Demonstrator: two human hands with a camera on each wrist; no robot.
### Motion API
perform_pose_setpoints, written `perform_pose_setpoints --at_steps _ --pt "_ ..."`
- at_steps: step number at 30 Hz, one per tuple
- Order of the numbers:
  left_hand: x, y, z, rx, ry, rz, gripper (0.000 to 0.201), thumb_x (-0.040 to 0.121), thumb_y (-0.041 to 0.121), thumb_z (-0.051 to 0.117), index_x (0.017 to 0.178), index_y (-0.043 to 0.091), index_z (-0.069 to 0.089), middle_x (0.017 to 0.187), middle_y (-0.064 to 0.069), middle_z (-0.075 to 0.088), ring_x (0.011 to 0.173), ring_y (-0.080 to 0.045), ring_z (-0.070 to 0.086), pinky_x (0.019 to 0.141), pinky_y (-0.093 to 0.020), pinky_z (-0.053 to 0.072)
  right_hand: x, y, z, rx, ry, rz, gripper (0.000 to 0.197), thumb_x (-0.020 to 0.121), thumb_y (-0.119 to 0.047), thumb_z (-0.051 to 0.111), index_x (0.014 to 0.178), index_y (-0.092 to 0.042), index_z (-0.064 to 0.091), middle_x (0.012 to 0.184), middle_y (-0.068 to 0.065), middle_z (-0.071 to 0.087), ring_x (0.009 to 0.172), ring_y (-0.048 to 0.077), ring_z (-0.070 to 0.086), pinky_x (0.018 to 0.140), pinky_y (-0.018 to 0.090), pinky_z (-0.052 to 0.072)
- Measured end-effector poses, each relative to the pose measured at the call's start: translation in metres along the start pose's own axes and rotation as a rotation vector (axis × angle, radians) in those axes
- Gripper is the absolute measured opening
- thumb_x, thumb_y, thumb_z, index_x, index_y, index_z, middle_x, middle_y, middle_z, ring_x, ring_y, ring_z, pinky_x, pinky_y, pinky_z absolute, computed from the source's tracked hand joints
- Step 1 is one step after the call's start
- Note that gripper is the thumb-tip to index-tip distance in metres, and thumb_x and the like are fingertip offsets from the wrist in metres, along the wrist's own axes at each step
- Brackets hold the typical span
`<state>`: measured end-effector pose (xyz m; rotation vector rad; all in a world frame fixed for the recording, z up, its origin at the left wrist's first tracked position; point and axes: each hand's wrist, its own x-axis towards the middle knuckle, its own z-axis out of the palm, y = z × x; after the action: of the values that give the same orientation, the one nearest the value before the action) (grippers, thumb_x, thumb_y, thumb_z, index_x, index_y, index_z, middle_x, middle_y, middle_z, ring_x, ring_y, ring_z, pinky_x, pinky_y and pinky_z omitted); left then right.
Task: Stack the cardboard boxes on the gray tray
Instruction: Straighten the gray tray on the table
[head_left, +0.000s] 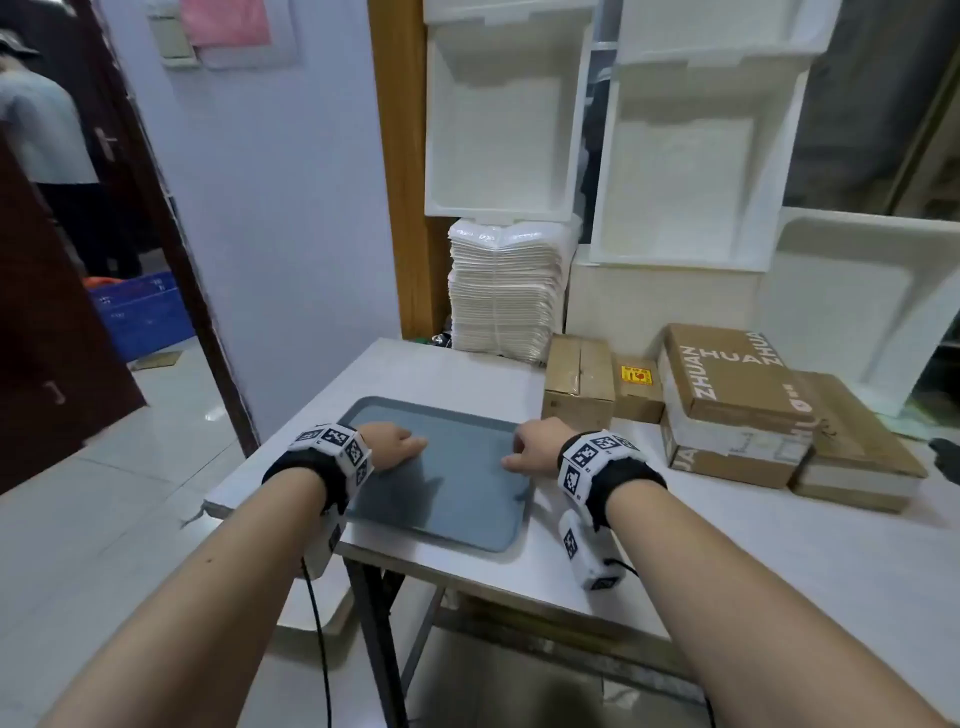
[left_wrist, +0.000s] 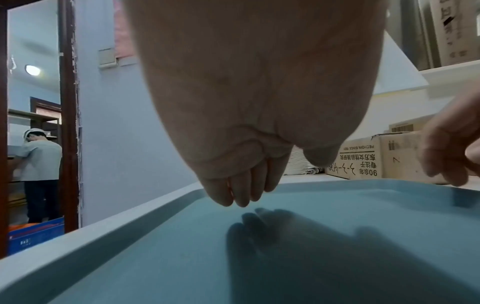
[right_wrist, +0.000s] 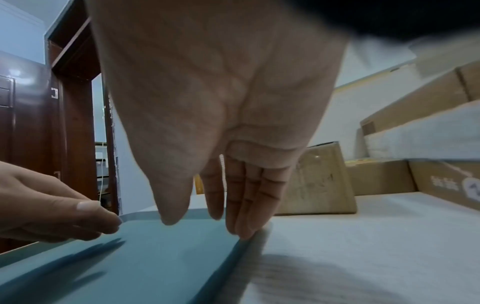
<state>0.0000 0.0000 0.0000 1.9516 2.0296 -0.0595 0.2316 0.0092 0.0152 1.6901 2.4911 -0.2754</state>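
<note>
My left hand (head_left: 392, 444) hangs just over the near-left part of the gray tray (head_left: 457, 514), its grip holding nothing, fingers (left_wrist: 233, 191) straight and close together with their tips a little above the tray floor, where their shadow falls. My right hand (head_left: 537, 444) is at the tray's right rim, its grip also empty, fingers (right_wrist: 246, 205) loosely straight and pointing down, the tips touching the rim edge while the thumb hangs over the tray's inside. The tray lies flat on the white worktop (head_left: 779, 561), near its left front corner, with nothing on it. Farther back and to the right, the cardboard boxes sit on the worktop, well apart from the tray: a taped brown box (head_left: 579, 382) just beyond the tray's far right corner, a small box with a yellow label (head_left: 638, 387) touching its right side, then a larger printed box (head_left: 732, 400) resting against a flat box (head_left: 862, 447) at the far right. Behind them stand a wrapped stack of white sheets (head_left: 504, 291) and white foam bins (head_left: 501, 119) against the wall.
</note>
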Motion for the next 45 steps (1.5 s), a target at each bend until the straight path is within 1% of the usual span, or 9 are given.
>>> perform_pose_setpoints --at_steps 9,15,19,24,26,31,39,43,45 --pt "0.005 -0.023 0.010 -0.037 0.009 -0.005 0.051 0.102 0.042 0.034 0.122 0.002 0.059 0.129 -0.019 0.059 0.118 -0.032 0.055 0.097 -0.032 0.040 0.011 -0.010 0.014 -0.056 -0.060 0.079 0.043 0.095 -0.036 0.056 0.120 -0.003 0.064 0.124 0.017 0.067 0.114 0.032 0.064 0.089 0.034 0.050" --pt "0.010 -0.052 0.012 0.072 0.091 -0.139 0.051 0.098 0.045 0.040 0.132 0.008 0.050 0.140 -0.016 0.044 0.130 -0.035 0.041 0.105 -0.042 0.034 0.011 -0.008 0.025 -0.092 -0.078 0.153 0.034 0.098 -0.018 0.047 0.125 -0.001 0.059 0.129 0.018 0.064 0.120 0.033 0.061 0.092 0.033 0.050" --pt "0.008 -0.065 0.006 0.039 0.140 -0.173 0.036 0.098 0.025 0.044 0.122 0.001 0.057 0.130 -0.020 0.057 0.120 -0.035 0.054 0.096 -0.035 0.042 0.013 -0.006 0.027 -0.101 -0.083 0.135 0.034 0.100 -0.017 0.045 0.126 -0.001 0.059 0.131 0.017 0.063 0.122 0.033 0.060 0.095 0.032 0.048" --pt "0.008 -0.078 -0.001 -0.059 0.253 -0.272 0.036 0.090 0.007 0.048 0.122 0.010 0.064 0.128 -0.016 0.062 0.115 -0.034 0.059 0.090 -0.033 0.046 0.013 0.004 0.028 -0.085 -0.064 0.158 0.033 0.101 -0.013 0.041 0.125 0.001 0.060 0.132 0.016 0.062 0.122 0.032 0.059 0.095 0.031 0.046" --pt "0.004 -0.075 -0.002 -0.111 0.269 -0.290 0.040 0.090 0.003 0.048 0.125 0.013 0.065 0.129 -0.015 0.062 0.118 -0.033 0.058 0.092 -0.031 0.045 0.010 0.012 0.028 -0.064 -0.077 0.179 0.033 0.101 -0.012 0.042 0.123 0.001 0.062 0.128 0.016 0.064 0.115 0.032 0.061 0.092 0.031 0.047" --pt "0.005 -0.060 0.000 -0.214 0.259 -0.288 0.027 0.082 0.000 0.053 0.096 0.004 0.076 0.102 -0.016 0.074 0.097 -0.032 0.067 0.077 -0.028 0.051 -0.001 0.037 0.029 -0.021 -0.088 0.184 0.011 0.094 -0.013 0.049 0.093 -0.009 0.060 0.096 0.010 0.059 0.085 0.025 0.052 0.073 0.026 0.042" --pt "0.003 -0.009 0.001 -0.282 0.178 -0.250 0.014 0.077 0.002 0.066 0.085 0.003 0.077 0.089 -0.016 0.075 0.088 -0.031 0.070 0.065 -0.029 0.051 -0.042 0.081 0.026 0.135 -0.075 0.249 0.011 0.094 -0.013 0.054 0.091 -0.015 0.043 0.095 0.007 0.056 0.103 0.029 0.059 0.076 0.027 0.039" --pt "0.003 0.018 0.001 -0.251 0.115 -0.217 0.005 0.072 0.006 0.069 0.072 0.005 0.074 0.075 -0.014 0.072 0.071 -0.028 0.068 0.062 -0.029 0.053 -0.060 0.105 0.028 0.203 -0.045 0.368 0.028 0.089 -0.016 0.062 0.100 -0.011 0.037 0.089 0.007 0.051 0.090 0.029 0.053 0.052 0.027 0.035" --pt "0.007 0.029 0.003 -0.254 0.077 -0.190 0.006 0.067 0.005 0.067 0.061 0.008 0.069 0.064 -0.012 0.066 0.057 -0.024 0.058 0.059 -0.029 0.052 -0.069 0.118 0.028 0.191 -0.029 0.397 0.024 0.086 -0.016 0.065 0.087 -0.009 0.043 0.084 0.007 0.054 0.085 0.027 0.053 0.048 0.024 0.034"
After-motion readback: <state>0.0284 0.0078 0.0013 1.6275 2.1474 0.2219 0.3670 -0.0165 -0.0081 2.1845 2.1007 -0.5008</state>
